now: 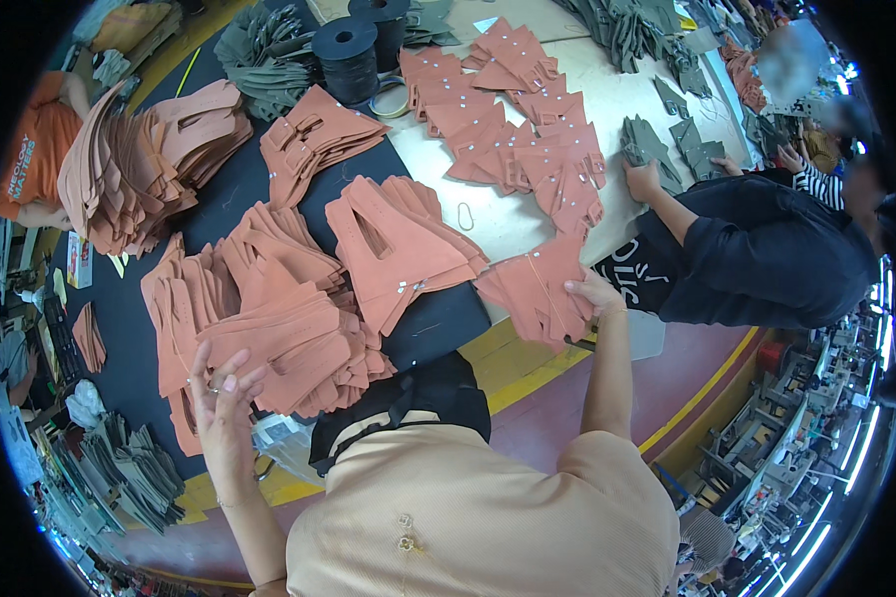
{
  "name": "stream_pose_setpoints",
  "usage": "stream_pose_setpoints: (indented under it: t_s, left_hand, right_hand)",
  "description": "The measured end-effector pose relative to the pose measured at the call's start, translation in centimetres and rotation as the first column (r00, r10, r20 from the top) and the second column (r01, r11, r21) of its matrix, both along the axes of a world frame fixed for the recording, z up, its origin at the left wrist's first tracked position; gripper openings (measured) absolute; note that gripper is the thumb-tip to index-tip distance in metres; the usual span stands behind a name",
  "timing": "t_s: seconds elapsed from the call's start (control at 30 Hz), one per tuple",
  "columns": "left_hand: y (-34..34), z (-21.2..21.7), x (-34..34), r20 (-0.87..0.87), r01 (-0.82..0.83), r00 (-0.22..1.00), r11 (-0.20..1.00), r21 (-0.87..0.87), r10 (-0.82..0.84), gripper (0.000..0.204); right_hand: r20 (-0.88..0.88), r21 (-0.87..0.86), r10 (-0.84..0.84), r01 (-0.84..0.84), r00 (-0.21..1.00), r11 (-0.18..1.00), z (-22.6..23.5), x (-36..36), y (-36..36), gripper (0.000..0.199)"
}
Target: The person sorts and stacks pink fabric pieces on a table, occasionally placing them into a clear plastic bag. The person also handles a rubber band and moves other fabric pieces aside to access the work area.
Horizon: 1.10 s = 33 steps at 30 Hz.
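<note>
My left hand (225, 393) is raised at the near side of a pile of salmon-coloured cut pieces (289, 343), its fingers apart with nothing in them. My right hand (597, 294) grips the edge of a salmon piece (533, 289) at the near edge of the light table, thumb on top and fingers partly hidden below. A thin, pale cord-like line crosses that piece. Left of it, a fanned stack of slotted salmon pieces (393, 244) lies on the dark surface, with small white stickers at its lower corner.
A long overlapping row of stickered salmon pieces (528, 129) covers part of the light table (473, 204). Black spools (346, 60) stand beyond, near grey-green pieces (259, 60). A co-worker in dark clothes (757, 244) handles grey-green pieces (647, 149) at right; another in orange (45, 149) is at left.
</note>
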State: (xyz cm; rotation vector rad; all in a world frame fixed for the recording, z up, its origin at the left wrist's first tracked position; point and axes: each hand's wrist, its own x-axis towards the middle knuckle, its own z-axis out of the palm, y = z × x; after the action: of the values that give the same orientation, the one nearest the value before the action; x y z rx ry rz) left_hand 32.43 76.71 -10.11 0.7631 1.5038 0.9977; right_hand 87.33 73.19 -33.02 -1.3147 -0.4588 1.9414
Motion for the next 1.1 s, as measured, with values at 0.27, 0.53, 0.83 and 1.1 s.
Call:
stream_pose_setpoints:
  t_s: [0.27, 0.53, 0.83, 1.1]
  left_hand:
    - [-1.5, 1.2, -3.4, -0.054, -0.178, 0.983, 0.984, 0.008, 0.178, 0.054]
    - [-2.1, -1.3, -16.7, -0.196, -0.354, 0.905, 0.924, 0.142, 0.377, 0.039]
    - [7.4, -15.0, -34.1, -0.529, -0.251, 0.828, 0.967, -0.053, 0.186, 0.040]
    - [15.5, -23.7, -36.3, -0.196, -0.282, 0.952, 0.922, -0.265, 0.235, 0.079]
  right_hand:
    - [0.767, -0.048, 0.232, -0.308, 0.599, 0.950, -5.8, -2.2, 2.6, 0.076]
    - [0.990, 0.142, -0.137, -0.315, 0.039, 0.938, -0.3, -5.7, 3.8, 0.045]
    - [0.932, 0.350, -0.352, -0.448, 0.082, 0.823, 12.7, -19.5, 11.8, 0.041]
    - [0.972, 0.205, -0.229, -0.620, 0.041, 0.757, 19.3, -30.3, 9.4, 0.025]
